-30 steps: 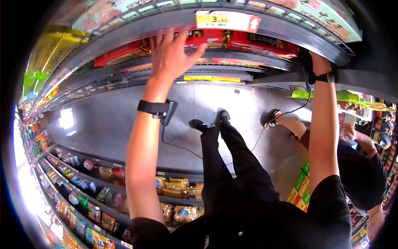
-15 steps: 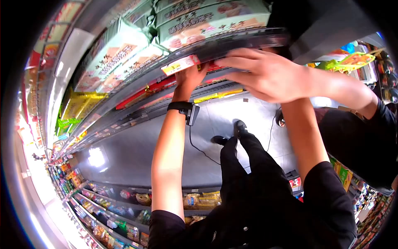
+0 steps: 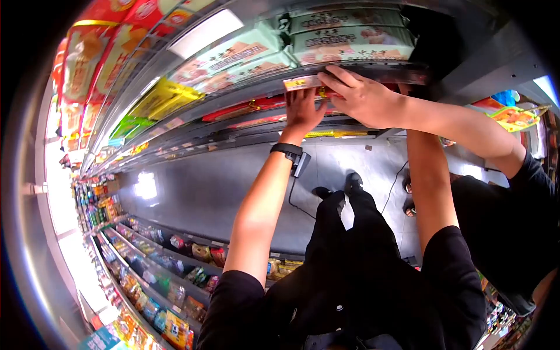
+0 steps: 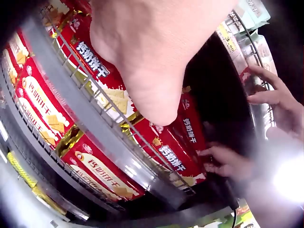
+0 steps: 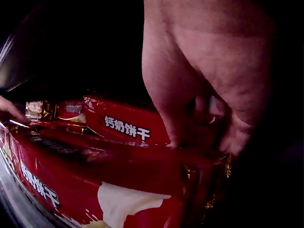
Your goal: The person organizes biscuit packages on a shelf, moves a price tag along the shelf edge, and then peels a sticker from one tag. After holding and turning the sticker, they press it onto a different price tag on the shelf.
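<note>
My left hand (image 3: 303, 111) reaches up under the shelf's price tag (image 3: 300, 83), thumb out to the side. In the left wrist view its thumb side overlaps the row of red biscuit packs (image 4: 95, 64), and its fingertips are hidden. My right hand (image 5: 204, 80) is deep in the dark shelf, thumb and curled fingers at the gold-crimped end of a red biscuit pack (image 5: 142, 204). The left wrist view shows that right hand (image 4: 228, 161) at the row's end. In the head view the shelf hides it.
Another person's hand (image 3: 367, 102) touches the shelf edge by the tag, its arm crossing above my right forearm. Pale green packs (image 3: 350, 44) fill the shelf above. A wire rail (image 4: 114, 104) fronts the red packs. A cable (image 3: 291, 198) hangs from my left wrist.
The other person's arm has come in from the right to the shelf edge. My left hand has moved from in front of the edge to under the tag. The head view has shifted.
</note>
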The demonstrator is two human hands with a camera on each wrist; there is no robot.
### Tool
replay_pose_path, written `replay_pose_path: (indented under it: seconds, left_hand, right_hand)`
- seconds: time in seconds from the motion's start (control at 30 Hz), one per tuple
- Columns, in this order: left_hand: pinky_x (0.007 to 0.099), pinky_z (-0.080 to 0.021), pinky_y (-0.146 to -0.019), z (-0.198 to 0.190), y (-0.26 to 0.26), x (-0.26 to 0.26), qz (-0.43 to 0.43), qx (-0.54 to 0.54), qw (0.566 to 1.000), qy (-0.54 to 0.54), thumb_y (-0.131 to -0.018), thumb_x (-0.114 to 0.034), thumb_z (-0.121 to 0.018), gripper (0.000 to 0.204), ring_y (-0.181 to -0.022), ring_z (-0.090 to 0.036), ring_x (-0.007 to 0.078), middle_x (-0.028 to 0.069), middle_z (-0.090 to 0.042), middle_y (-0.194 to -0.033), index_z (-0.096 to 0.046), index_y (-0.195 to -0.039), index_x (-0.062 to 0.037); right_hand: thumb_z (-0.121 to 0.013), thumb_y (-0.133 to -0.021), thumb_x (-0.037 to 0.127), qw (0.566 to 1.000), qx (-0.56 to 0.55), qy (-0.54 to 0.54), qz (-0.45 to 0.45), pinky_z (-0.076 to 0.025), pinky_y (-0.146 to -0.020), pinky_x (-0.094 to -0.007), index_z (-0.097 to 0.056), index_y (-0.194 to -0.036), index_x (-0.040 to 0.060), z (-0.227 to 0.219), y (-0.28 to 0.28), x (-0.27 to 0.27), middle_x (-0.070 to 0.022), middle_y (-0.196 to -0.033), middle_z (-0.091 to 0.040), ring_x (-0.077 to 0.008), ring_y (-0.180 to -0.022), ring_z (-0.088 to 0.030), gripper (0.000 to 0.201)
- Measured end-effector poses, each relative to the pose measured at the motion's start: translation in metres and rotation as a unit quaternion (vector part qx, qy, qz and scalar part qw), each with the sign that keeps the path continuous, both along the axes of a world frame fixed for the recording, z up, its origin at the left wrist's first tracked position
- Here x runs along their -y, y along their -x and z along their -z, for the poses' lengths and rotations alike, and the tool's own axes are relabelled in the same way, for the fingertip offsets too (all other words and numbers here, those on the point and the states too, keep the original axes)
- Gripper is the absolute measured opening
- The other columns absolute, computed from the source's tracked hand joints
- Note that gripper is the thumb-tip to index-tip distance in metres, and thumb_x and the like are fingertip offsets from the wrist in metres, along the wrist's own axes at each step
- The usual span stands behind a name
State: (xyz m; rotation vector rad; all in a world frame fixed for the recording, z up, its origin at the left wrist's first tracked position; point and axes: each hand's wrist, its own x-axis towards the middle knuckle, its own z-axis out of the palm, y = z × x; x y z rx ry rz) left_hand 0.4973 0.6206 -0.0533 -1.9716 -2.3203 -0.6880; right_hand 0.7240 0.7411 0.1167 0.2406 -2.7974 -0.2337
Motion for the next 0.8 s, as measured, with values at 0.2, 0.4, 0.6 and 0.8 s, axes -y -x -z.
replay_pose_path:
  seconds: [0.2, 0.4, 0.6, 0.8]
  left_hand:
    - [0.0663, -0.024, -0.130, -0.017, -0.017, 0.041, -0.014, 0.024, 0.998, 0.059, -0.095, -0.039, -0.075, 0.073, -0.155, -0.037, 0.0440, 0.0174, -0.044, -0.163, -0.050, -0.160, -0.0165]
    - [0.0688, -0.029, -0.127, -0.016, -0.012, 0.064, -0.025, 0.014, 0.997, 0.065, -0.096, -0.038, -0.075, 0.074, -0.158, -0.034, 0.0491, 0.0195, -0.039, -0.171, -0.049, -0.163, -0.0183]
    - [0.0683, -0.026, -0.130, -0.013, -0.003, 0.072, -0.024, 0.066, 0.994, 0.080, -0.095, -0.035, -0.076, 0.073, -0.161, -0.029, 0.0487, 0.0207, -0.037, -0.171, -0.050, -0.161, -0.0176]
    - [0.0599, -0.033, -0.128, -0.029, -0.007, 0.064, 0.019, 0.054, 0.997, 0.046, -0.097, -0.035, -0.074, 0.068, -0.152, -0.041, 0.0499, 0.0252, -0.046, -0.161, -0.051, -0.157, -0.0116]
  right_hand:
    - [-0.069, -0.089, 0.012, 0.997, -0.028, 0.066, 0.034, -0.050, -0.118, -0.0470, -0.071, -0.114, -0.0116, -0.006, -0.030, -0.003, -0.0300, -0.150, -0.056, -0.0447, -0.143, -0.050, 0.034]
    - [-0.069, -0.085, 0.011, 0.993, -0.050, -0.034, 0.099, -0.055, -0.112, -0.0411, -0.069, -0.129, -0.0093, 0.009, -0.036, -0.007, -0.0208, -0.144, -0.059, -0.0354, -0.132, -0.058, 0.049]
    - [-0.071, -0.078, 0.011, 0.979, -0.132, -0.097, 0.120, -0.059, -0.099, -0.0354, -0.067, -0.125, -0.0077, 0.018, -0.008, -0.006, -0.0140, -0.116, -0.060, -0.0275, -0.108, -0.063, 0.051]
    - [-0.071, -0.075, 0.010, 0.972, -0.139, -0.108, 0.153, -0.064, -0.078, -0.0266, -0.067, -0.110, -0.0039, 0.025, 0.001, -0.007, -0.0097, -0.103, -0.058, -0.0230, -0.101, -0.065, 0.038]
